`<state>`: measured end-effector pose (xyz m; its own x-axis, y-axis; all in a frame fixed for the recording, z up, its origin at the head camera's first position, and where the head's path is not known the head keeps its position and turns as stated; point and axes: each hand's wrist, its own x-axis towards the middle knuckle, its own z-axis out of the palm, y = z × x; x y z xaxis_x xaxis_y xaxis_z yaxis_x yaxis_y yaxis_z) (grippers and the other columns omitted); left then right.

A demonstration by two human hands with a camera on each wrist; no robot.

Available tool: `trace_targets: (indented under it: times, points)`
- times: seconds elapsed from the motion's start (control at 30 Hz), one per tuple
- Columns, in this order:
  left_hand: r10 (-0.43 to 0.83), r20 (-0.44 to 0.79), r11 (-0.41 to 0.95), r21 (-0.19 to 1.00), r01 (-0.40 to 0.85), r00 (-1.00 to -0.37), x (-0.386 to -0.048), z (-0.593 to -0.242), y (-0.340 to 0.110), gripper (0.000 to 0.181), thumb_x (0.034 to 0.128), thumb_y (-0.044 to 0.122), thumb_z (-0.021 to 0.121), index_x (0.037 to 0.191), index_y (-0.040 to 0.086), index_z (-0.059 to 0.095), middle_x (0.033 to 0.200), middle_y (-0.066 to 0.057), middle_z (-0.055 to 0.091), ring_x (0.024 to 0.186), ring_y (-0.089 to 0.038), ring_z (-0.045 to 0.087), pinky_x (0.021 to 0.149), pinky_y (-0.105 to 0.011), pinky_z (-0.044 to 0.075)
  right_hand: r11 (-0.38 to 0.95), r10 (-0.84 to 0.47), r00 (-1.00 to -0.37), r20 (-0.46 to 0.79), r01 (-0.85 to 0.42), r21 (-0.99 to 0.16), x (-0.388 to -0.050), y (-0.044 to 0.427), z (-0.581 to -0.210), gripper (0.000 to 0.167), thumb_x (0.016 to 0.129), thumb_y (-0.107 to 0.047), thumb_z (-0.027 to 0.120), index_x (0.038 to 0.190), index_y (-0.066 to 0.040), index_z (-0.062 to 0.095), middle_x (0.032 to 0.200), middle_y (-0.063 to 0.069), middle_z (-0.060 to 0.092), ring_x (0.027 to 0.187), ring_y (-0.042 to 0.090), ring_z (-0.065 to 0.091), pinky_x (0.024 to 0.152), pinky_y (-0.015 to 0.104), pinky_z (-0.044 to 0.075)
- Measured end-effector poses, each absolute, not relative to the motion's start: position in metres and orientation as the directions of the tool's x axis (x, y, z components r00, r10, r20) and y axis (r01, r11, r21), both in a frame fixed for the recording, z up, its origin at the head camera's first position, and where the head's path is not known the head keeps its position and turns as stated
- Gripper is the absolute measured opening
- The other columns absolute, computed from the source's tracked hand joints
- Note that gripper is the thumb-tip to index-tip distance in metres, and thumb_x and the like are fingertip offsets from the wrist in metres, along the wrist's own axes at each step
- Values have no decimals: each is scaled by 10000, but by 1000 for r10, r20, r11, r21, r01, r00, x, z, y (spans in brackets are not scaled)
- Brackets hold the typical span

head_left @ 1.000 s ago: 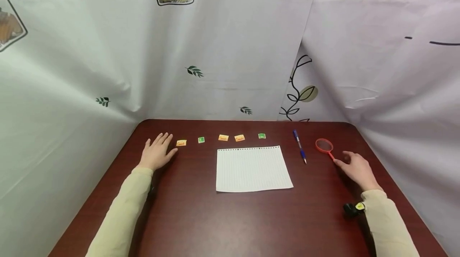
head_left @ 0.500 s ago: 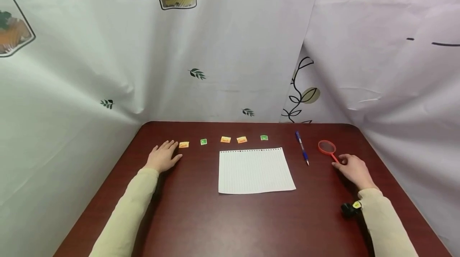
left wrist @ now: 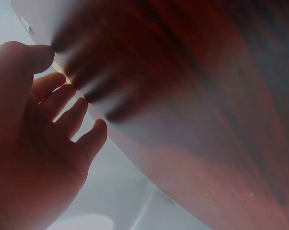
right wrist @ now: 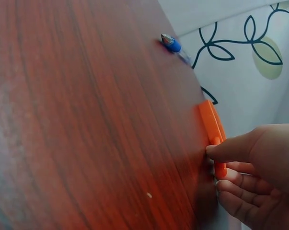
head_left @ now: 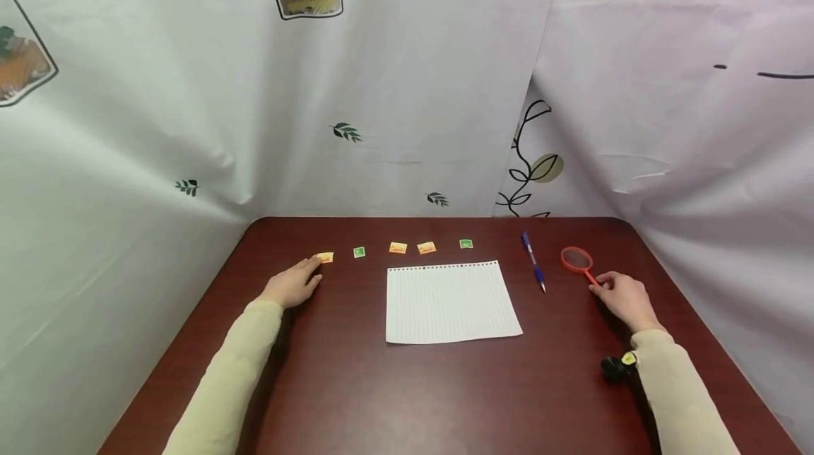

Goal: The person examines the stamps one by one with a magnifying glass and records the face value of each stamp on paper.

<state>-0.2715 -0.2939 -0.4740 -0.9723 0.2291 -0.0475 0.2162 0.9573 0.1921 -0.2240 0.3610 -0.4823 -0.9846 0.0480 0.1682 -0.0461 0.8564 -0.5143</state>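
With its fingertips at the left edge of an orange stamp-like paper piece [head_left: 326, 257], my left hand [head_left: 291, 285] lies low over the table at the left. Its fingers are spread and only slightly bent in the left wrist view. At the right, my right hand [head_left: 628, 301] pinches the handle of a red magnifying glass [head_left: 577, 259] between thumb and fingers. The lens points away from me, close to the tabletop. In the right wrist view the orange-red handle [right wrist: 211, 122] shows between thumb and fingers, and the lens cannot be made out.
A lined sheet of paper [head_left: 453, 303] lies mid-table. Behind it are two orange paper pieces [head_left: 398, 248] and a green one [head_left: 466, 244]; another green piece [head_left: 359, 252] lies left. A blue pen [head_left: 533, 262] rests left of the magnifying glass. Printed curtain [head_left: 407, 87] surrounds the brown table [head_left: 439, 398].
My left hand has slid rightward, and its fingertips now reach the orange paper piece. The right fingers have come together on the magnifying glass handle. The head view has shifted slightly.
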Motion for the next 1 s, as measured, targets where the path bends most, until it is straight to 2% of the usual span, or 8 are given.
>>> trace_targets:
  times: [0.23,0.43,0.77,1.0]
  points:
    - [246,-17,948,211,237,-969,-272,-472,-287,522,1048,232,506,1499,-22,438,1514,-293,413,1402,-427,401,1053,-605,398,840,68,-988,136,-17,-543,-226,366,-479,300,932,-170,698,1011,117,658,772,108,660,693,205,556,615,337,428]
    - [230,-19,951,219,220,-973,-274,-473,-281,542,1052,234,504,1504,-50,411,1540,-286,377,1418,-430,375,1091,-586,369,809,89,-993,74,28,-587,-228,366,-476,340,944,-221,683,1031,107,659,790,105,670,709,194,542,619,329,423]
    - [260,-23,920,308,241,-965,-267,-477,-287,591,1029,267,558,1500,-56,407,1510,-333,388,1406,-473,369,1100,-601,347,802,87,-996,-1,71,-593,-229,371,-474,389,963,-273,672,1064,103,663,869,134,671,790,258,544,669,340,415]
    - [252,-53,916,335,221,-966,-262,-481,-292,636,1026,313,566,1525,-33,375,1519,-335,373,1410,-479,359,1102,-608,340,801,81,-997,-18,76,-594,-227,368,-475,380,969,-269,668,1057,101,664,854,119,667,775,241,529,661,338,412]
